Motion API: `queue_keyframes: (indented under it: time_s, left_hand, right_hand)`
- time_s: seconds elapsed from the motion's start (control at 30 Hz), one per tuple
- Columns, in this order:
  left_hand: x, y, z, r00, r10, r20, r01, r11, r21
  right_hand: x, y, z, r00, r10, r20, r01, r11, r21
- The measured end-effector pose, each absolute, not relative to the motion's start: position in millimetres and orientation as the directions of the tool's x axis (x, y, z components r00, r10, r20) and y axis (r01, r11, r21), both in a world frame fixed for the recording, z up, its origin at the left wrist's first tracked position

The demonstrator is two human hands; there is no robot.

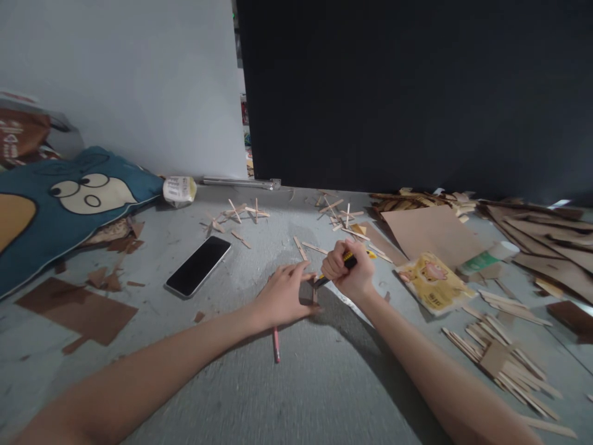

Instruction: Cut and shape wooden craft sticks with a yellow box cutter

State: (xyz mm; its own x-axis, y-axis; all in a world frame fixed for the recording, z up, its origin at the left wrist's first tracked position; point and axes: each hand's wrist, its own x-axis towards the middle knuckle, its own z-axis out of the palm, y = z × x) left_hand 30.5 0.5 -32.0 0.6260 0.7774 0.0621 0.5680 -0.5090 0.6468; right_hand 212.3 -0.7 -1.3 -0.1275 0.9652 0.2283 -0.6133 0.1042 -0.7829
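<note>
My right hand (pixel 348 267) is wrapped round a yellow and black utility knife (pixel 351 261), its blade end slanting down to the left. The tip meets a short wooden craft stick (pixel 315 296) on the grey tabletop. Thumb and fingers of my left hand (pixel 285 292) hold that stick at its two ends. A pink pencil (pixel 277 346) lies partly under my left hand. Just beyond the hands are a loose craft stick (pixel 300 248) and another stick (pixel 315 248). Small crossed-stick pieces (pixel 241 211) stand farther back, with more crossed sticks (pixel 340 213) to their right.
A black phone (pixel 198 267) and brown cardboard (pixel 78 310) lie at left, near a blue cushion (pixel 92 198). At right are a yellow packet (pixel 434 283), a green-and-white tube (pixel 488 258), craft-stick piles (pixel 504 358) and cardboard sheets (pixel 430 228). A dark panel (pixel 417 93) rises behind.
</note>
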Motion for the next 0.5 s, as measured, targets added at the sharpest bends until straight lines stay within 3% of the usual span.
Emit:
queue_keyframes:
  time_s: [0.5]
  left_hand:
    - [30.2,1.8,-35.1,0.630,0.769,0.105,0.543,-0.534,0.648]
  right_hand:
    - [211.3,-3.6,-4.9,-0.131,0.941,0.313,-0.596,0.178,-0.783]
